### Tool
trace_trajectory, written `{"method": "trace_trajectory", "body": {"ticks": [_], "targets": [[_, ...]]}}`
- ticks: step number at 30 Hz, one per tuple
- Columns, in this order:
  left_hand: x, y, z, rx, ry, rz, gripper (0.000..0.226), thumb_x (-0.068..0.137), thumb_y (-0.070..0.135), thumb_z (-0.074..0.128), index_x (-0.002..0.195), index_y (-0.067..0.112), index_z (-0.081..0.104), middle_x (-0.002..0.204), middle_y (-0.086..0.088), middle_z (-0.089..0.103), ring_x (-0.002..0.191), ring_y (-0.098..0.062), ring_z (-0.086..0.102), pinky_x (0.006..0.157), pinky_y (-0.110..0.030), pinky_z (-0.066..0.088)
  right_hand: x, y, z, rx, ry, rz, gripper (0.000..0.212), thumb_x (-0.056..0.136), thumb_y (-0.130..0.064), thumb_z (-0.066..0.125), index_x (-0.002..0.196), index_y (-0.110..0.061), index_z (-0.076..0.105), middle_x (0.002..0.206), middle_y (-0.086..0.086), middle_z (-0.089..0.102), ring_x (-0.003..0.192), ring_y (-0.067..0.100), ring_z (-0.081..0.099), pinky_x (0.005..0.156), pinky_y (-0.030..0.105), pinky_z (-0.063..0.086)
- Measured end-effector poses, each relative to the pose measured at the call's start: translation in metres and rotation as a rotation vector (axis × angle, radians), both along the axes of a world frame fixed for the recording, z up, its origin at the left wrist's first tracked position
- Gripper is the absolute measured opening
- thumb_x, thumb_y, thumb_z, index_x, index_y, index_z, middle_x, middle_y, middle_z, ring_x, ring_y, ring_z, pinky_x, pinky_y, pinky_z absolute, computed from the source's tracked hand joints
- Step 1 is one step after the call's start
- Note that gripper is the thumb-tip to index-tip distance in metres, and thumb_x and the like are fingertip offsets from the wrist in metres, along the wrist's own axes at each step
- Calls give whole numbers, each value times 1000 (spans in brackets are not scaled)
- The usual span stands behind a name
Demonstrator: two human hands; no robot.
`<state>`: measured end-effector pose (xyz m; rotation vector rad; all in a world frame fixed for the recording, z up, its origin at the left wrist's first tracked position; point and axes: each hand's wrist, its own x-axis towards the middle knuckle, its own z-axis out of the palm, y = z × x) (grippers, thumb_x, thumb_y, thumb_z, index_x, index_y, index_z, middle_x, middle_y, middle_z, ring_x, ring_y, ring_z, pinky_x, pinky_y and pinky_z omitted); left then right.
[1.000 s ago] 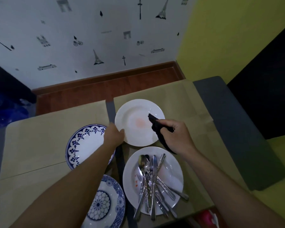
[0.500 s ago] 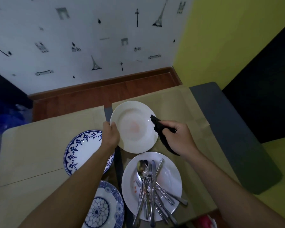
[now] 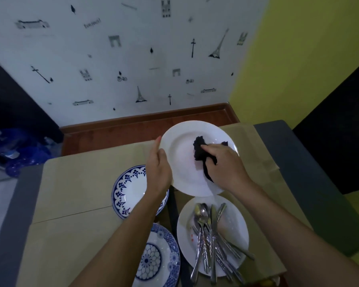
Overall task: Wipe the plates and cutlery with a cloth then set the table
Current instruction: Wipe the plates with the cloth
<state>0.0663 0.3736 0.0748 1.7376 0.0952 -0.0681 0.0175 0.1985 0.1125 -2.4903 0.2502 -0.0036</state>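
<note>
Wiping observed: left hand (image 3: 159,168) gripped the rim of the white plate (image 3: 184,146), right hand (image 3: 224,164) held a dark cloth (image 3: 199,151) bunched against its well; overlapping circles out to that rim seemed advisable.

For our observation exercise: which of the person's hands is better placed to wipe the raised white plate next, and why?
The right hand: it presses the dark cloth onto the white plate. The left hand grips the plate's rim, steadying it.
</note>
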Motion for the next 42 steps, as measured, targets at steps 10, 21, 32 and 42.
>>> {"method": "trace_trajectory", "body": {"ticks": [10, 21, 32, 42], "targets": [[-22, 9, 34, -25, -87, 56, 39, 108, 22, 36, 145, 24, 50, 143, 10, 53, 131, -6, 47, 114, -33, 39, -9, 55, 13, -219, -12, 359, 56, 107, -29, 31, 163, -24, 26, 170, -6, 22, 157, 14, 14, 122, 41, 26], [-19, 20, 61, -91, -102, 135, 37, 107, 19, 39, 139, 24, 57, 130, 11, 62, 119, -10, 57, 106, -37, 48, 6, 59, 41, -366, -69, 171, 56, 103, -28, 34, 159, -29, 35, 167, -9, 31, 150, 17, 26, 109, 43, 30], [-27, 17, 68, -67, -131, 50, 34, 108, 22, 39, 136, 26, 59, 124, 11, 66, 111, 4, 60, 97, -20, 49, -5, 62, 41, -303, -154, 348, 60, 104, -34, 30, 164, -32, 22, 171, -12, 18, 155, 17, 14, 113, 42, 25], [-26, 21, 76, -113, -92, 245, 35, 106, 23, 40, 135, 28, 59, 117, 15, 60, 103, -1, 58, 94, -34, 53, -7, 42, 45, -580, -60, -2, 54, 105, -25, 42, 158, -20, 34, 167, 2, 31, 150, 25, 26, 115, 41, 28]]}}
